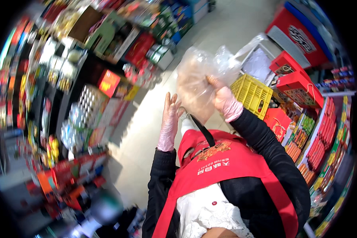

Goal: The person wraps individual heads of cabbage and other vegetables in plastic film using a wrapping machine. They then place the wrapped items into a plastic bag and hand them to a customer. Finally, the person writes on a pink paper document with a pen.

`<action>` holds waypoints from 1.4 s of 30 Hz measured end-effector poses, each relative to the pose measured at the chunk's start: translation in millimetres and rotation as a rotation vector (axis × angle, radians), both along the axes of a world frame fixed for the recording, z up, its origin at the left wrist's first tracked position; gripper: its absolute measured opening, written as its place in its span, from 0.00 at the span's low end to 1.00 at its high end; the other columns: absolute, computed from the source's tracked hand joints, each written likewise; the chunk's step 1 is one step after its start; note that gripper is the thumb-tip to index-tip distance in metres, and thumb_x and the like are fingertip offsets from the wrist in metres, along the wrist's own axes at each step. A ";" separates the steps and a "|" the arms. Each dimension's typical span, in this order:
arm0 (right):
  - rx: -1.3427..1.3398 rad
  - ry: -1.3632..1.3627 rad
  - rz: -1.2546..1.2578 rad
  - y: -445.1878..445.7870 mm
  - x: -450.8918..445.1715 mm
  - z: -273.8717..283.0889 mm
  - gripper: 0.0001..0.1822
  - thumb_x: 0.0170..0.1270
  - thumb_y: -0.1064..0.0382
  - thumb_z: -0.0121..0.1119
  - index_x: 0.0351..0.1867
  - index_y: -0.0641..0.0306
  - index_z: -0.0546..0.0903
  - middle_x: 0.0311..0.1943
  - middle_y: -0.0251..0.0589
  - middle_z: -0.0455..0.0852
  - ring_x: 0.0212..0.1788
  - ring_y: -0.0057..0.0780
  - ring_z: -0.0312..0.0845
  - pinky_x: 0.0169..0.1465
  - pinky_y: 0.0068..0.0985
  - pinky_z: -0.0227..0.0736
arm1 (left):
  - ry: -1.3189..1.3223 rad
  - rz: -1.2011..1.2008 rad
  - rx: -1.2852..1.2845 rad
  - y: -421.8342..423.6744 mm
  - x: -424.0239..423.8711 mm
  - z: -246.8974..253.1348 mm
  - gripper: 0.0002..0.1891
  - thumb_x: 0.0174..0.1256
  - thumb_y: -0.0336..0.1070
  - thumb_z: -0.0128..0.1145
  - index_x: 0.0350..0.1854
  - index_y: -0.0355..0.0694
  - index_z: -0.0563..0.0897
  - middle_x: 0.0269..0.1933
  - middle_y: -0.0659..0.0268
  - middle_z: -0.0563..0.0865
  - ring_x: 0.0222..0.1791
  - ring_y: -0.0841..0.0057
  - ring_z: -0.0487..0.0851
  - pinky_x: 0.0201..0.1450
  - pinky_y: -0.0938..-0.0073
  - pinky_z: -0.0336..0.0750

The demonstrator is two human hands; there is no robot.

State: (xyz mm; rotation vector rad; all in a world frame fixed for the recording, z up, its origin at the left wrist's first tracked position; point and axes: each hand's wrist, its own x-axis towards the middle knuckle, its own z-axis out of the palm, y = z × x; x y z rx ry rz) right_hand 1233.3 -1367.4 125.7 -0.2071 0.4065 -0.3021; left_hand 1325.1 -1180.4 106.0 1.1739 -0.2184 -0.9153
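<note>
A clear plastic bag [193,80] with pale beige contents hangs in front of me, above the tiled floor. My right hand [226,99], in a thin pink glove, grips it at its right side; what lies inside cannot be made out. To the left of the bag, my left hand [171,110] is raised in the same kind of glove, its fingers apart and holding nothing. A black strap [203,131] runs from near the bag's lower end to my red apron [226,166], which bears writing and a printed picture.
At the right stand a yellow plastic crate [251,95], red gift boxes [299,89] and a shelf of packaged sausages [319,142]. Stacked cartons [107,116] and stocked shelves line the left side. A red and blue chest [300,35] stands at the upper right.
</note>
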 end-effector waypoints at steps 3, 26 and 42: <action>0.440 -0.181 0.116 -28.0 40.2 2.9 0.21 0.65 0.60 0.57 0.56 0.68 0.74 0.53 0.50 0.80 0.54 0.41 0.77 0.64 0.42 0.67 | 0.300 -0.191 -0.244 -60.5 59.9 -23.6 0.45 0.60 0.67 0.53 0.72 0.43 0.57 0.71 0.59 0.63 0.69 0.64 0.63 0.70 0.56 0.59; -0.620 0.448 -0.952 -535.0 111.9 -75.6 0.24 0.70 0.58 0.50 0.64 0.68 0.65 0.56 0.40 0.75 0.54 0.25 0.73 0.57 0.27 0.71 | 0.492 -0.961 -0.177 -703.7 184.0 23.0 0.35 0.65 0.41 0.54 0.72 0.39 0.56 0.68 0.58 0.66 0.67 0.64 0.66 0.69 0.61 0.60; -0.267 0.294 -1.374 -924.3 17.6 -108.3 0.24 0.73 0.52 0.42 0.62 0.65 0.68 0.58 0.44 0.76 0.58 0.36 0.73 0.64 0.34 0.67 | -1.334 -1.675 -0.426 -1189.4 50.8 -3.5 0.39 0.53 0.48 0.65 0.65 0.33 0.67 0.61 0.46 0.70 0.66 0.53 0.62 0.69 0.64 0.58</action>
